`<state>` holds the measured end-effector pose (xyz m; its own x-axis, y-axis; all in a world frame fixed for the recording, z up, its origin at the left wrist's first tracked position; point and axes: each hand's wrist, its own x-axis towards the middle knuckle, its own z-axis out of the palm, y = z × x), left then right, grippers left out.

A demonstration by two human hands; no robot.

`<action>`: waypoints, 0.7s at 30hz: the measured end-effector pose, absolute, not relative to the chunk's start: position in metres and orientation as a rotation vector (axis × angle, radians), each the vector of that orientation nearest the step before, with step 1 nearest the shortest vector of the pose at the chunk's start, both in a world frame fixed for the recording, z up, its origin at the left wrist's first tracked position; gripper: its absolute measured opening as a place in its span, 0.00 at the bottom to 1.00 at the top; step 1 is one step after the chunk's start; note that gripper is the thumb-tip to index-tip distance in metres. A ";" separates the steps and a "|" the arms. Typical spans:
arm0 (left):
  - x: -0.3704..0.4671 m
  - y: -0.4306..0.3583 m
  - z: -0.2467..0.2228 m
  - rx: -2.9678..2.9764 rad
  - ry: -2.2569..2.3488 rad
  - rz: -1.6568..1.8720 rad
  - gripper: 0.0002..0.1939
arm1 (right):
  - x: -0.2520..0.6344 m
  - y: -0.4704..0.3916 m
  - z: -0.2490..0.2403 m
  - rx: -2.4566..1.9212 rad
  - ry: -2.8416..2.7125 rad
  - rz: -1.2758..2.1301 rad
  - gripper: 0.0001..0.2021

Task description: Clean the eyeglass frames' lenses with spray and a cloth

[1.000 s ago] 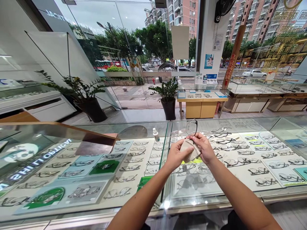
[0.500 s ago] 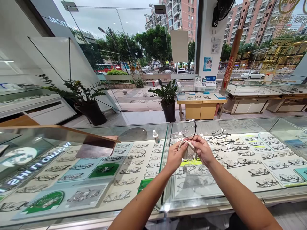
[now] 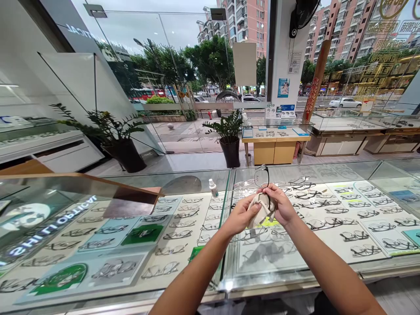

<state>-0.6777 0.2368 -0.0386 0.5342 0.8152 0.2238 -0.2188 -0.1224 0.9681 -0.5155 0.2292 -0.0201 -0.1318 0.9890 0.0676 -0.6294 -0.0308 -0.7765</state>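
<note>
Above the glass counter, both my hands are close together around a pair of eyeglasses [image 3: 262,176] with dark rims. One lens stands upright above my fingers; the other is mostly covered by my hands and a pale beige cloth [image 3: 264,209]. My left hand [image 3: 243,215] is closed on the cloth, thumb on top, pressing it around the lower part of the glasses. My right hand [image 3: 279,204] pinches the frame from the right side. A white spray bottle [image 3: 213,188] stands on the counter to the left of my hands.
Below my hands a glass display case [image 3: 295,249] holds many rows of eyeglasses. Another case [image 3: 183,280] on the left has a wooden-edged stand [image 3: 131,203] on it. Potted plants [image 3: 230,151], a small display table [image 3: 275,139] and glass walls lie beyond.
The cloth has unfolded and now shows more widely between my hands. The glasses have turned slightly and shifted a little right; my left hand has moved lower.
</note>
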 end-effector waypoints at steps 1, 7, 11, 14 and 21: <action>-0.678 0.236 -0.039 1.438 0.552 0.960 0.29 | -0.515 0.229 -0.020 -0.604 -0.788 1.555 0.21; -0.676 0.234 -0.037 1.433 0.662 1.045 0.29 | -0.517 0.228 -0.020 -0.599 -0.802 1.561 0.21; -0.674 0.235 -0.037 1.413 0.736 1.129 0.27 | -0.522 0.225 -0.021 -0.604 -0.778 1.566 0.23; -0.673 0.236 -0.037 1.388 0.772 1.186 0.25 | -0.525 0.223 -0.021 -0.600 -0.788 1.585 0.23; -0.671 0.235 -0.039 1.358 0.826 1.287 0.25 | -0.524 0.223 -0.026 -0.586 -0.920 1.510 0.20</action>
<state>-0.6712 0.2354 -0.0390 0.1855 0.9503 0.2499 -0.1693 -0.2196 0.9608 -0.5238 0.2225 -0.0258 -0.1604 0.9763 0.1451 -0.5762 0.0268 -0.8169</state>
